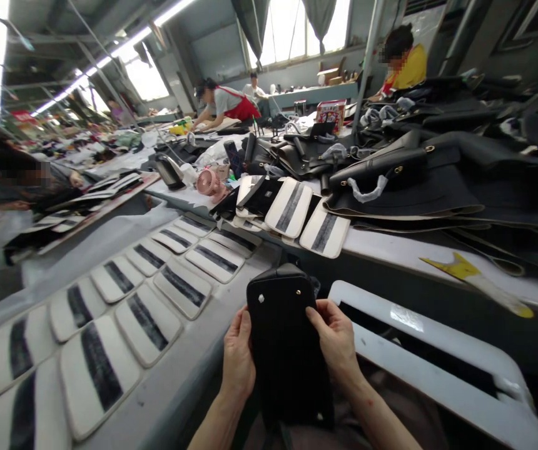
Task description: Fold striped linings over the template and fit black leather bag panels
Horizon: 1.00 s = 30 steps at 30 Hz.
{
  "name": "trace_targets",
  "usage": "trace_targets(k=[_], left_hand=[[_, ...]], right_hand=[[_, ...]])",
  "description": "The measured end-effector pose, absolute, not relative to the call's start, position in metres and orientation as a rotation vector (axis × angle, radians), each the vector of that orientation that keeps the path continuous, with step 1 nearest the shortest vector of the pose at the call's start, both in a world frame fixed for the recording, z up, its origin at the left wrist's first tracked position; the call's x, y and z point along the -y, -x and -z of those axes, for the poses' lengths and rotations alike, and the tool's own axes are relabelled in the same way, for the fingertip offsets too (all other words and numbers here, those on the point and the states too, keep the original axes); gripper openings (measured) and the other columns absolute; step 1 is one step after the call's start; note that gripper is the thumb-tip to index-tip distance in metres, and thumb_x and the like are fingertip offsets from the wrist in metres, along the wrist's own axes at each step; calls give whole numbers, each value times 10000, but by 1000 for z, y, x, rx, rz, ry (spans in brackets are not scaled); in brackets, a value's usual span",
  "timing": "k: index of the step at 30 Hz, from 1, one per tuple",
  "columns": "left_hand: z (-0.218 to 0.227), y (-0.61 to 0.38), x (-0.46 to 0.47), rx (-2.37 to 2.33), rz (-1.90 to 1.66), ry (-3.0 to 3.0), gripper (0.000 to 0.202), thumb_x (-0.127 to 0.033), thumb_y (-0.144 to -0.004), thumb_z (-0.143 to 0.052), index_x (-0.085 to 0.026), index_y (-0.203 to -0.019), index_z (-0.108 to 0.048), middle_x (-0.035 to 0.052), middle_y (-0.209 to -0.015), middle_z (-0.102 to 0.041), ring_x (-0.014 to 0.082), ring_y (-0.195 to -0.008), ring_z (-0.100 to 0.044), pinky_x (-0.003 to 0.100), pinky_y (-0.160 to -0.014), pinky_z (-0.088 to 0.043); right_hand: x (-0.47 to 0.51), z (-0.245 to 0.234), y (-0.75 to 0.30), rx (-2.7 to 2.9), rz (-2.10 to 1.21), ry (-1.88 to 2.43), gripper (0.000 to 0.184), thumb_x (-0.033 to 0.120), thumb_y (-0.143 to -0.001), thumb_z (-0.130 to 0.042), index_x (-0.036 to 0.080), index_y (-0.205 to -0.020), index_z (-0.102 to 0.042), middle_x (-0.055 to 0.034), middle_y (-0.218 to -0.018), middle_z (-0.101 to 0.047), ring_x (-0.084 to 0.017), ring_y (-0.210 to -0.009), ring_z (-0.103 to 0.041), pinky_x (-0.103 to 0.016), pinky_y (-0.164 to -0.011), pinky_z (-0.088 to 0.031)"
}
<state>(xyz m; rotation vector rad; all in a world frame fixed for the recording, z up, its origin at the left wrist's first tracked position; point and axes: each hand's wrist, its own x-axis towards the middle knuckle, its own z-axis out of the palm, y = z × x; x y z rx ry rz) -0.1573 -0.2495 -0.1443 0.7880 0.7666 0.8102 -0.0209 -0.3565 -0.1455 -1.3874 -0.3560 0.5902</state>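
Observation:
A black rounded-corner bag panel (288, 356) with small metal studs near its corners is held upright over my lap. My left hand (239, 353) grips its left edge, the thumb lying along the side. On the opposite edge, my right hand (337, 337) pinches the panel near the upper stud, thumb in front. The fingers behind the panel are hidden. To the left, rows of cream panels with a dark stripe, such as this striped panel (97, 369), lie on a grey table (170, 375).
More striped panels (290, 206) are stacked ahead. Black bags with wrapped handles (367, 187) pile up at right. A white slotted frame (419, 331), a yellow-ended scraper-like tool (466, 269), a pink fan (209, 183) and a kettle (169, 170) sit around. Several people work farther back.

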Motion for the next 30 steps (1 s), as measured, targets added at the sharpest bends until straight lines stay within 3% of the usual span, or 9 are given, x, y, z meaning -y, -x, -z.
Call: trace_targets(k=[8,13,18,22,26,30], left_hand=[[134,145,257,-829,-944,-935,437,-491,-875,-621,-186,-1187,-620,76,-1112,-702,234,-1030,-662,350,-940,-508],[145,146,268,-882,-938,-1080,434,-520,-932,-516,-248,-1263,-582,51,-1266,-635,231,-1196,-572,352,-1055,-421],[160,143,273,-931,-980,-1159,466,-565,-931,-479,-280,-1284,-581,35,-1300,-612,227,-1236,-534,357,-1097,-375],[155,145,260,-872,-986,-1261,473,-543,-910,-533,-281,-1300,-589,38,-1299,-603,231,-1233,-525,341,-1103,-352],[145,143,242,-737,-946,-1380,502,-553,-881,-573,-237,-1270,-585,65,-1166,-623,224,-1064,-576,313,-951,-438],[139,134,235,-583,-949,-1460,412,-526,-952,-451,-228,-1229,-517,83,-1310,-522,226,-1168,-510,348,-1011,-391]], right_hand=[[364,133,25,396,-383,1661,377,547,-815,-638,216,-991,-599,-30,-820,-651,-207,-739,-607,-300,-646,-481],[373,140,20,524,-418,1702,385,521,-869,-584,234,-1124,-559,-32,-880,-661,-209,-764,-623,-323,-694,-498],[375,145,19,600,-320,1771,426,475,-887,-559,211,-1221,-551,-85,-1009,-674,-234,-841,-640,-357,-733,-521],[372,139,16,697,-258,1781,641,419,-858,-601,248,-1445,-408,-89,-1114,-673,-234,-894,-662,-347,-725,-551],[375,137,12,782,-305,1751,747,378,-839,-628,272,-1507,-309,-79,-1156,-678,-239,-957,-674,-368,-789,-572],[380,144,8,761,-382,1712,783,389,-858,-618,291,-1529,-227,-82,-1257,-638,-253,-1107,-636,-401,-890,-553]])
